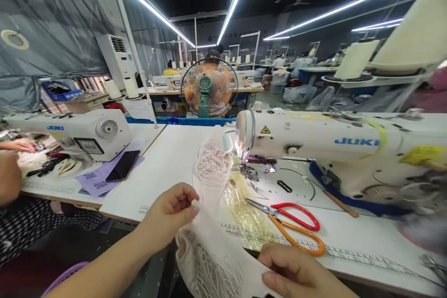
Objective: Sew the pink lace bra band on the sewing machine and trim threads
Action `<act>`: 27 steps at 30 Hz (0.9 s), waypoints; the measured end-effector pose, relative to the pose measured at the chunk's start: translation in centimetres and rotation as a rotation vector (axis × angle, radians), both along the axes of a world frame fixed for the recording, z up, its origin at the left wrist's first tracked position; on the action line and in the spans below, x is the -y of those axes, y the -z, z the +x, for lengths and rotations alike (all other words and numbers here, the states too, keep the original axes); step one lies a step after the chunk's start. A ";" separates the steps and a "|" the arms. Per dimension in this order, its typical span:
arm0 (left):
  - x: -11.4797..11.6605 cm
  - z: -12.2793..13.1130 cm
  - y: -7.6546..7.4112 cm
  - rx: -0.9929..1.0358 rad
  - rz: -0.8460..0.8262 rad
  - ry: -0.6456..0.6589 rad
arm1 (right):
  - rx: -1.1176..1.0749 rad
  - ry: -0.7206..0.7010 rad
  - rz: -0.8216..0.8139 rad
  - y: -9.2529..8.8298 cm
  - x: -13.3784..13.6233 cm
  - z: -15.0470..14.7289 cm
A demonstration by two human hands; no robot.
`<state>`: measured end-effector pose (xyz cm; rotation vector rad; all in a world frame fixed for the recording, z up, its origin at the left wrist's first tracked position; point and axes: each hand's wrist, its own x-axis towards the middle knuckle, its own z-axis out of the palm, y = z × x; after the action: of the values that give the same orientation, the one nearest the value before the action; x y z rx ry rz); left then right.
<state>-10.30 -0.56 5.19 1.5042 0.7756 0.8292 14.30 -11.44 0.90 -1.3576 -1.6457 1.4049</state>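
Strip lights, grey tarp wall (left), standing fan

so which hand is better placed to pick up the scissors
Right, probably: the right hand lies just below the scissors, while the left hand pinches the lace fabric farther off.

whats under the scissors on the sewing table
The scissors lie on the white table; their blades rest on crinkled yellowish film, the orange handle over a printed ruler strip. The lace fabric hides the table edge beside them.
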 end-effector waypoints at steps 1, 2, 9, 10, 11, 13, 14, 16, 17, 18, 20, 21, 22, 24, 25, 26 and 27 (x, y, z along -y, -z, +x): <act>-0.3 -0.6 -0.2 -0.007 0.016 -0.014 | 0.066 -0.013 0.044 -0.5 0.0 0.1; -0.7 -1.2 -0.4 -0.017 0.035 -0.026 | 0.119 -0.016 0.089 -0.9 -0.1 0.2; -4.2 -5.0 -2.9 -0.100 0.112 -0.169 | 0.258 -0.050 0.257 -1.9 -1.6 1.2; -4.6 -5.3 -3.3 -0.111 0.122 -0.183 | 0.286 -0.072 0.296 -1.9 -2.0 1.4; -5.0 -5.6 -3.7 -0.128 0.134 -0.195 | 0.323 -0.098 0.339 -1.9 -2.5 1.5; -6.0 -6.0 -4.6 -0.174 0.167 -0.212 | 0.403 -0.149 0.421 -1.9 -3.7 1.7; -6.6 -6.1 -5.1 -0.198 0.195 -0.219 | 0.442 -0.166 0.453 -2.1 -4.5 1.6; -7.9 -6.3 -6.6 -0.242 0.279 -0.235 | 0.513 -0.163 0.509 -2.6 -6.5 1.3; -8.5 -6.5 -7.6 -0.254 0.334 -0.252 | 0.549 -0.138 0.541 -3.1 -7.6 1.0; -9.0 -6.7 -8.6 -0.255 0.386 -0.274 | 0.592 -0.102 0.580 -3.6 -8.7 0.7; -9.3 -7.6 -10.5 -0.242 0.495 -0.323 | 0.689 -0.003 0.669 -4.6 -10.6 0.0; -9.1 -8.2 -11.0 -0.247 0.554 -0.337 | 0.741 0.054 0.714 -4.9 -11.4 -0.3; -8.7 -9.0 -11.1 -0.270 0.613 -0.339 | 0.795 0.109 0.755 -4.8 -11.9 -0.6; -7.4 -10.6 -9.3 -0.387 0.715 -0.280 | 0.897 0.190 0.813 -3.8 -12.3 -1.1; -6.6 -11.3 -7.4 -0.464 0.739 -0.229 | 0.940 0.205 0.826 -2.7 -12.2 -1.3; -5.8 -11.9 -5.1 -0.535 0.744 -0.151 | 0.977 0.199 0.826 -1.4 -11.9 -1.5; -5.1 -12.4 -2.5 -0.587 0.741 -0.130 | 1.006 0.178 0.817 0.1 -11.3 -1.6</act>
<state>-22.74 4.51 7.66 2.4446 1.0636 0.8195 12.68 -0.09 0.83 -1.6716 -2.2147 -0.2223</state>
